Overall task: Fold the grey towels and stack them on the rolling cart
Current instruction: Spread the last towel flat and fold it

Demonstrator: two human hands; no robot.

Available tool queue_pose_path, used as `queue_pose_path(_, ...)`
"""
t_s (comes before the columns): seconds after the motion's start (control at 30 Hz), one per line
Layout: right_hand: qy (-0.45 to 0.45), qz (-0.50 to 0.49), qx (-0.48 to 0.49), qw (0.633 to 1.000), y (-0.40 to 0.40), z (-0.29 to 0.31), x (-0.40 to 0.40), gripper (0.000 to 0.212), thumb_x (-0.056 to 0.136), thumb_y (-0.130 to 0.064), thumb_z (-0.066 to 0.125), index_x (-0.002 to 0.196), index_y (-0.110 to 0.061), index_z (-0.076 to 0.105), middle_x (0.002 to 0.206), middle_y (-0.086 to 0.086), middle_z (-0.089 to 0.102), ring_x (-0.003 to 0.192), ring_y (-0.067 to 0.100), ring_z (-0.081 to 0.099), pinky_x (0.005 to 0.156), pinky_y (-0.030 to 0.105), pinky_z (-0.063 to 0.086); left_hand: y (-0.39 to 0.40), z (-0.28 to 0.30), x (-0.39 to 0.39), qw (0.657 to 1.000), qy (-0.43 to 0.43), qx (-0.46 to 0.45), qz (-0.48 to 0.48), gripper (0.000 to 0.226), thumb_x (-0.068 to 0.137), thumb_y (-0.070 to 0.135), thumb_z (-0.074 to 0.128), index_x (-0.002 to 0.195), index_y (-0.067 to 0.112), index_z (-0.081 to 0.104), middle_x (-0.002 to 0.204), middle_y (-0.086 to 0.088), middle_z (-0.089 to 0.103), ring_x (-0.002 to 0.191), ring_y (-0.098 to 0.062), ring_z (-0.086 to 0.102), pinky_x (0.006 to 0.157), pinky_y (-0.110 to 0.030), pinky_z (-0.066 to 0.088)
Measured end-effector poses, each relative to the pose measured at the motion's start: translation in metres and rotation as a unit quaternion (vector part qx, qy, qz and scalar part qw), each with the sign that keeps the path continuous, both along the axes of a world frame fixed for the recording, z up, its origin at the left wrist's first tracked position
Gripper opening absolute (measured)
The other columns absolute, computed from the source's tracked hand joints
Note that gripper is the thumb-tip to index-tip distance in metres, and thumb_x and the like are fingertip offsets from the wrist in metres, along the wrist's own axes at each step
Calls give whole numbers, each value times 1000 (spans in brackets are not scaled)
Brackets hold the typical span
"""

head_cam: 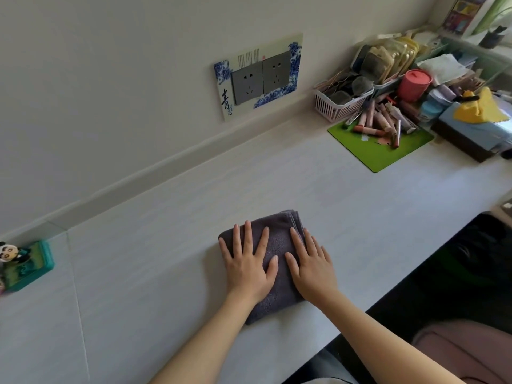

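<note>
A grey towel lies folded into a small thick rectangle on the white desk, near its front edge. My left hand presses flat on the towel's left half with fingers spread. My right hand presses flat on its right half, fingers straight and pointing away from me. The towel's layered edges show at its far right corner. No rolling cart is in view.
A green mat with several pens and tubes lies at the back right, beside a pink basket, a red cup and a tissue box. A panda figure on a teal stand sits at the left. Wall sockets are behind.
</note>
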State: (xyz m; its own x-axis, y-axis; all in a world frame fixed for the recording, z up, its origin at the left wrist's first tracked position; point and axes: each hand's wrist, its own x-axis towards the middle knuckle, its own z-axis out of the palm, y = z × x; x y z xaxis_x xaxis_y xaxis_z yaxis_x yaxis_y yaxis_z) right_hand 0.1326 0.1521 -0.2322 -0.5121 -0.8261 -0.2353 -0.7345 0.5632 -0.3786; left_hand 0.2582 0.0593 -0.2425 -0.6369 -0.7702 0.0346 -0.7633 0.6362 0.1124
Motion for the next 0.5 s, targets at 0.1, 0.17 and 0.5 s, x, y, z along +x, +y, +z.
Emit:
queue_pose_path(0.1, -24, 0, -13, 1000, -3, -3, -2, 75, 78, -62, -4, 148, -37, -1, 159, 2, 7, 145, 19, 11, 115, 30, 11, 0, -2, 1, 1000, 18, -4, -1, 65, 85, 53, 39, 144, 28, 37, 153, -15, 29, 142, -36, 19, 108, -66, 13)
queue_pose_path(0.17, -38, 6, -11, 999, -6, -2, -4, 76, 77, -62, -4, 148, -36, -1, 159, 2, 6, 145, 19, 11, 115, 30, 12, -1, -3, 3, 1000, 29, 2, -4, 64, 85, 53, 40, 144, 28, 37, 153, -14, 29, 142, -35, 21, 108, -65, 14)
queue_pose_path(0.5, -127, 4, -39, 991, -9, 12, -21, 69, 87, -56, 43, 147, -29, 22, 136, 13, 43, 122, 33, 39, 103, 39, 31, 16, 9, 17, 944, 260, 131, 154, 58, 88, 34, 53, 143, 19, 39, 155, -10, 21, 142, -20, 17, 113, -33, 22)
